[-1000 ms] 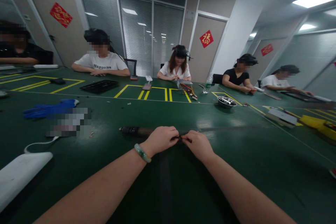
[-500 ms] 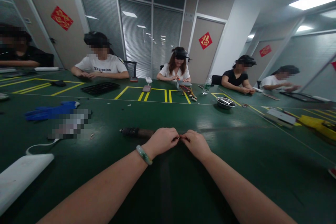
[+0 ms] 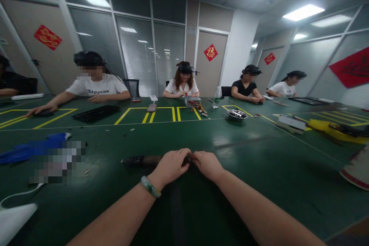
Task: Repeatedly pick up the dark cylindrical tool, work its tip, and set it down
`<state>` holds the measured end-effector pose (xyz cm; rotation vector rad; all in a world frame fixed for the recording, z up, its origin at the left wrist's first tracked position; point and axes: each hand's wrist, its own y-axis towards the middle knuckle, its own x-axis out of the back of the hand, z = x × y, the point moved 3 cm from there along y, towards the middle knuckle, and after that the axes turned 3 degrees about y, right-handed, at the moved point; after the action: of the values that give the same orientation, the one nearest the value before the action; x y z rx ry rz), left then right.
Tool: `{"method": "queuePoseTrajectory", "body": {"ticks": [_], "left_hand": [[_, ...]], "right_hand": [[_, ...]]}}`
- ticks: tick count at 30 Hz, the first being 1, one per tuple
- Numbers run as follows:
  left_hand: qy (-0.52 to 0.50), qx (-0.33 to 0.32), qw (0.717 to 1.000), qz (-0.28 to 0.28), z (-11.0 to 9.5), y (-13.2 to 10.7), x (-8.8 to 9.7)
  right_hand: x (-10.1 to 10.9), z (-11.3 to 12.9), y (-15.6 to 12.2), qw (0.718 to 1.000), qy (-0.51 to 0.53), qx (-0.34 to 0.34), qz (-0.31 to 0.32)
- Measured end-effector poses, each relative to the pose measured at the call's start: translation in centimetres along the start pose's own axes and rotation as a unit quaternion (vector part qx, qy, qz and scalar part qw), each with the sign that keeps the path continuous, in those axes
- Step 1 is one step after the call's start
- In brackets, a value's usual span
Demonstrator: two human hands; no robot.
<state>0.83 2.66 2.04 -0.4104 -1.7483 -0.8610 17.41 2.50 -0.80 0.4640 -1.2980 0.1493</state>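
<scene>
A long, dark cylindrical tool [image 3: 145, 160] lies sideways on the green table, its narrow metal tip pointing left. Over its right end curls my left hand [image 3: 173, 165], a jade-coloured bangle [image 3: 150, 186] on the wrist. The left thumb and fingers close on the dark end part. My right hand [image 3: 208, 165] is closed at the same end, fingertips pinching close to the left ones. A small reddish-brown bit shows between the hands, but what the right fingers hold is mostly hidden.
To the left lie a blue glove [image 3: 43, 147], a blurred-out phone [image 3: 62, 161] with a white cable and a white device [image 3: 17, 221]. Ahead stand a steel bowl [image 3: 236, 115], a bottle [image 3: 216, 98] and a metal box with wires [image 3: 193, 102]. Several people sit across the table.
The view has turned right and tilted up. My fingers have shifted around the tool's right end, showing more of its dark part. A person at left has reached out to a dark object.
</scene>
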Motion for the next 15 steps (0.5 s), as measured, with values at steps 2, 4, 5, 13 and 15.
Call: {"method": "queuePoseTrajectory", "body": {"ticks": [2, 4, 5, 13, 15], "left_hand": [[0.001, -0.013, 1.000, -0.012, -0.3, 0.0, 0.2], [0.001, -0.033, 0.999, -0.039, -0.6, -0.1, 0.5], [0.000, -0.039, 0.998, -0.055, -0.8, -0.1, 0.7], [-0.022, -0.078, 0.995, -0.051, -1.2, -0.8, 2.1], [-0.019, -0.098, 0.995, -0.023, -1.2, -0.9, 2.1]], "right_hand": [[-0.1, 0.1, 0.0, 1.000, -0.012, -0.005, 0.007], [-0.2, 0.3, 0.0, 1.000, -0.024, -0.004, 0.014], [-0.3, 0.5, 0.1, 0.999, -0.029, -0.003, 0.017], [0.3, -2.0, 1.7, 0.997, -0.047, -0.063, 0.027], [1.6, -4.5, 1.3, 0.993, -0.056, -0.104, 0.025]]}}
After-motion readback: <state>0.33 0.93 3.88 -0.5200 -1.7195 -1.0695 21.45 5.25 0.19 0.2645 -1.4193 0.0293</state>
